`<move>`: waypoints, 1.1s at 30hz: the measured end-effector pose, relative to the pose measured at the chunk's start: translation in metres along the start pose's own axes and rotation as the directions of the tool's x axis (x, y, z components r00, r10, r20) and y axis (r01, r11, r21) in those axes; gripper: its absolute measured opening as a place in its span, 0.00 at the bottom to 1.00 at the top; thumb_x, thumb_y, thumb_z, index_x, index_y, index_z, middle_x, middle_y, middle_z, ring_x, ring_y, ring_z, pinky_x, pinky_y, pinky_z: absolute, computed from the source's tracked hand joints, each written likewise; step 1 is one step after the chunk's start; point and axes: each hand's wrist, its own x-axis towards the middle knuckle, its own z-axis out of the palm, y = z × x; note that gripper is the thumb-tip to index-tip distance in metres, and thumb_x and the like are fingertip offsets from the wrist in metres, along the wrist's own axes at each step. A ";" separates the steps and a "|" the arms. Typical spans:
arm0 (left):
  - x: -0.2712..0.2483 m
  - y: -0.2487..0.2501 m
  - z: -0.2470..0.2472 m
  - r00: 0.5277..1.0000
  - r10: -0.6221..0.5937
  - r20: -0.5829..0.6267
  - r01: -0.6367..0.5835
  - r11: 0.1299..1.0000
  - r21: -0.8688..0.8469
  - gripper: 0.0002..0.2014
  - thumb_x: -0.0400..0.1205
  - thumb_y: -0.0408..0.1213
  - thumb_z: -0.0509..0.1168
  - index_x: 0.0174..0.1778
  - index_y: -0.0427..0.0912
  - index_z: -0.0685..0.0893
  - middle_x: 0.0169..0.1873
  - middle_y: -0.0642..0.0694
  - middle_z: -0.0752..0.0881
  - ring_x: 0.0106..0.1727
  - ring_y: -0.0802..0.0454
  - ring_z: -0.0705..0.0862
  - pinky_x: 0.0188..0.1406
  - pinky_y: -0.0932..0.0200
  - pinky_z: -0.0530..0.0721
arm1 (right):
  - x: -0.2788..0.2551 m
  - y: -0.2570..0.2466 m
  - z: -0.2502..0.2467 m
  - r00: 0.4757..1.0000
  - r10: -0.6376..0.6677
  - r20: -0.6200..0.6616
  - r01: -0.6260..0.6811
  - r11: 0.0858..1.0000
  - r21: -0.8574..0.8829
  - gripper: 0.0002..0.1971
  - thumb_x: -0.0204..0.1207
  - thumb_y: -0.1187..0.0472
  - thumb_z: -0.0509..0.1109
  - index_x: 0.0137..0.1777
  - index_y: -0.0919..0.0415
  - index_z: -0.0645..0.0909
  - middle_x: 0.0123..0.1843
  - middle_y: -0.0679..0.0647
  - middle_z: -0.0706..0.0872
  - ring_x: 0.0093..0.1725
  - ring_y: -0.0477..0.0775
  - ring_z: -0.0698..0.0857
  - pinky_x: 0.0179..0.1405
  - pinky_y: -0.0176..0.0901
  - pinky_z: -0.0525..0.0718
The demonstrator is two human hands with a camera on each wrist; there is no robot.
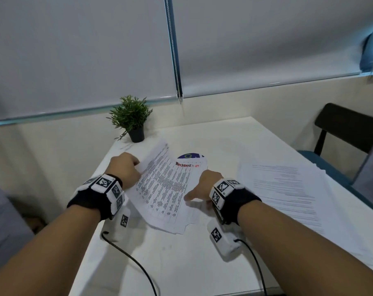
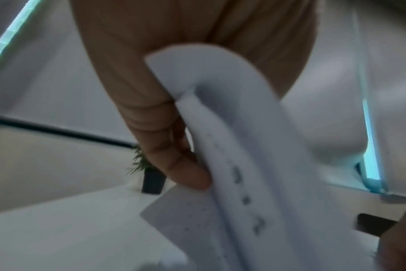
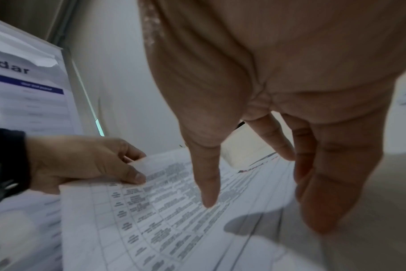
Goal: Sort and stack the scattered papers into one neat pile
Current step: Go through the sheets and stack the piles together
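Head view: on the white desk (image 1: 181, 253), a small black pot (image 1: 136, 134) stands near the far left corner and holds a green plant (image 1: 129, 113). A sheaf of printed table sheets (image 1: 166, 189) lies toward the left edge of the desk, its far end lifted and curled. It partly covers a sheet with a dark blue round emblem (image 1: 191, 156). The left hand (image 1: 126, 167) grips the sheaf's left edge, fingers curled round it. The right hand (image 1: 204, 185) sits at the sheaf's right edge with its thumb stretched out over the paper; whether it presses down cannot be told here. A second spread of text pages (image 1: 288, 189) lies along the right edge of the desk, well apart from the hands. A dark chair (image 1: 341, 127) stands beyond the right edge.

Left wrist view: the left hand's thumb (image 2: 174, 161) and the palm above clamp a bent wad of white sheets (image 2: 243, 146), blurred. The pot (image 2: 152, 181) shows behind it.

Right wrist view: the right hand's fingers (image 3: 206, 179) hang straight and spread over the table sheets (image 3: 174, 220), fingertips at or just above the paper, closed on nothing. The left hand (image 3: 81, 161) pinches the sheets' edge between thumb and fingers.
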 end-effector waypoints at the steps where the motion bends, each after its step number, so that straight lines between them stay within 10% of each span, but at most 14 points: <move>1: -0.003 0.004 -0.008 0.997 0.066 -0.033 -0.066 0.998 -0.010 0.06 0.78 0.31 0.69 0.47 0.42 0.90 0.47 0.40 0.91 0.48 0.41 0.86 0.44 0.60 0.78 | 0.000 0.001 -0.002 1.000 0.012 0.007 -0.012 1.000 0.025 0.22 0.72 0.41 0.81 0.47 0.59 0.81 0.53 0.56 0.87 0.57 0.59 0.87 0.53 0.46 0.87; 3: -0.009 0.010 -0.026 0.979 0.173 -0.105 -0.179 0.983 -0.044 0.07 0.80 0.32 0.67 0.47 0.47 0.88 0.46 0.43 0.91 0.43 0.44 0.86 0.39 0.62 0.78 | 0.006 0.006 -0.001 0.999 0.046 0.021 -0.049 0.988 0.149 0.25 0.73 0.38 0.79 0.49 0.61 0.83 0.49 0.56 0.86 0.54 0.62 0.89 0.59 0.51 0.89; 7: -0.031 0.025 -0.065 0.951 0.245 -0.190 -0.301 0.879 -0.371 0.03 0.83 0.33 0.70 0.47 0.46 0.87 0.43 0.49 0.92 0.40 0.46 0.88 0.41 0.51 0.86 | 0.008 0.018 0.000 0.979 0.190 0.077 -0.199 0.792 0.578 0.39 0.63 0.31 0.83 0.59 0.62 0.78 0.37 0.57 0.84 0.22 0.54 0.79 0.32 0.47 0.86; 11: -0.047 0.039 -0.090 0.919 0.277 -0.280 -0.394 0.636 -0.663 0.08 0.82 0.25 0.71 0.53 0.39 0.85 0.52 0.36 0.92 0.47 0.43 0.90 0.52 0.47 0.87 | 0.002 0.024 -0.005 0.994 0.052 0.096 -0.109 0.534 0.838 0.57 0.47 0.21 0.83 0.70 0.61 0.79 0.52 0.57 0.86 0.39 0.55 0.86 0.39 0.52 0.88; 16: -0.051 0.052 -0.072 0.966 0.140 -0.219 -0.257 0.376 -0.890 0.15 0.80 0.22 0.71 0.59 0.42 0.86 0.56 0.35 0.91 0.58 0.35 0.90 0.63 0.35 0.86 | -0.021 0.035 -0.036 0.974 -0.078 -0.213 0.221 0.123 0.967 0.21 0.80 0.59 0.77 0.71 0.65 0.83 0.59 0.58 0.95 0.56 0.63 0.93 0.51 0.57 0.91; 22: -0.055 0.107 -0.023 0.969 0.207 0.136 0.121 0.087 -0.989 0.17 0.86 0.23 0.60 0.72 0.30 0.78 0.66 0.28 0.85 0.65 0.27 0.85 0.56 0.31 0.88 | -0.053 0.082 -0.085 0.987 0.011 -0.163 0.150 0.343 0.927 0.27 0.79 0.44 0.77 0.75 0.53 0.82 0.65 0.53 0.92 0.51 0.55 0.91 0.50 0.53 0.89; 26: -0.067 0.188 -0.008 0.904 0.417 0.093 0.097 0.011 -0.995 0.17 0.84 0.20 0.60 0.67 0.35 0.82 0.64 0.27 0.86 0.61 0.25 0.85 0.62 0.22 0.81 | -0.080 0.131 -0.104 0.994 -0.107 -0.035 0.051 0.149 0.987 0.27 0.85 0.37 0.62 0.80 0.46 0.79 0.76 0.47 0.84 0.64 0.53 0.90 0.79 0.68 0.74; 30: -0.074 0.246 0.004 0.866 0.497 0.059 0.152 -0.148 -0.977 0.19 0.80 0.15 0.60 0.59 0.41 0.79 0.55 0.30 0.86 0.45 0.36 0.85 0.53 0.26 0.84 | -0.098 0.178 -0.118 0.987 -0.033 -0.154 0.153 -0.039 0.987 0.25 0.89 0.42 0.59 0.61 0.57 0.94 0.68 0.62 0.91 0.66 0.64 0.91 0.72 0.67 0.82; 33: -0.070 0.254 0.031 0.870 0.482 0.107 0.225 -0.193 -0.955 0.22 0.79 0.14 0.59 0.62 0.41 0.78 0.55 0.27 0.87 0.47 0.35 0.87 0.54 0.23 0.84 | -0.108 0.203 -0.127 0.980 0.051 -0.192 0.192 0.014 0.981 0.22 0.91 0.50 0.59 0.64 0.61 0.93 0.65 0.62 0.92 0.64 0.63 0.92 0.63 0.65 0.88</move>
